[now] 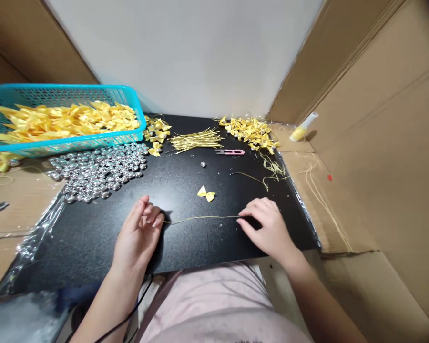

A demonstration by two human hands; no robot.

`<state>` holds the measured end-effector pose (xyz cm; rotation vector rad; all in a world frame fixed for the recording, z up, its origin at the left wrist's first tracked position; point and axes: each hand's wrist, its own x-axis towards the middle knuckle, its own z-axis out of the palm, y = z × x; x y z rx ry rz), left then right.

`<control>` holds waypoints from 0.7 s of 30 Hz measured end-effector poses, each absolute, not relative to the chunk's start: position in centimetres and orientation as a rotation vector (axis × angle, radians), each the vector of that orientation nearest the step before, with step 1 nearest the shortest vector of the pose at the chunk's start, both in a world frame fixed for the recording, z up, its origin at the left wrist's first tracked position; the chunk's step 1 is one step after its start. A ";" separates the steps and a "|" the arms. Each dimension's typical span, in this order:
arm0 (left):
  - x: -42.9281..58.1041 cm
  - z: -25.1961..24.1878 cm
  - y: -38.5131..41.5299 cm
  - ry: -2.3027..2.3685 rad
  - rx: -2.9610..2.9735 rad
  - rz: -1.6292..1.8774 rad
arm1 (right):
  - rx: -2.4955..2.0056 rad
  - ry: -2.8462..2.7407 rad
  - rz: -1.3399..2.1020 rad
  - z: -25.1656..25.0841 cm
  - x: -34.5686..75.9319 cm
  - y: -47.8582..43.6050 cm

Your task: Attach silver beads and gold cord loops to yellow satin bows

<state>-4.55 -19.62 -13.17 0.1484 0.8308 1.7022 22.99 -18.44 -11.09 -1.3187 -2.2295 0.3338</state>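
Observation:
A thin gold cord (200, 217) runs nearly straight between my two hands, low over the black tabletop. My left hand (139, 228) is turned palm up, its curled fingers closed on the cord's left end. At the other end, my right hand (266, 224) pinches the cord between thumb and fingertips. Just beyond the cord lies a single yellow ribbon bow (206, 193), touched by neither hand. A lone silver bell (203, 164) sits a little farther back. Pink-handled thread snips (230, 152) rest behind it to the right.
A turquoise basket (66, 145) of yellow bows stands at back left, with many silver bells (100, 171) spread before it. Cut gold cords (196, 140) lie at the back centre. Bows with bells (252, 133) are piled at back right, near cord scraps (275, 169) and a thread spool (302, 128).

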 end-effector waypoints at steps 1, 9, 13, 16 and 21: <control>-4.6 -13.2 -19.6 0.833 0.146 1.702 | -1.274 -2.238 0.355 -11.3 22.0 -18.6; -4.5 -13.3 -19.8 0.831 0.142 1.692 | -1.118 -2.413 0.283 -13.6 17.7 -19.3; -4.4 -13.2 -19.8 0.823 0.134 1.682 | -1.134 -2.447 0.254 -13.8 17.9 -19.5; -4.4 -13.2 -19.8 0.818 0.127 1.683 | -1.144 -2.460 0.258 -13.7 17.9 -19.5; -4.4 -13.2 -19.9 0.823 0.121 1.683 | -1.135 -2.470 0.241 -13.7 17.8 -19.3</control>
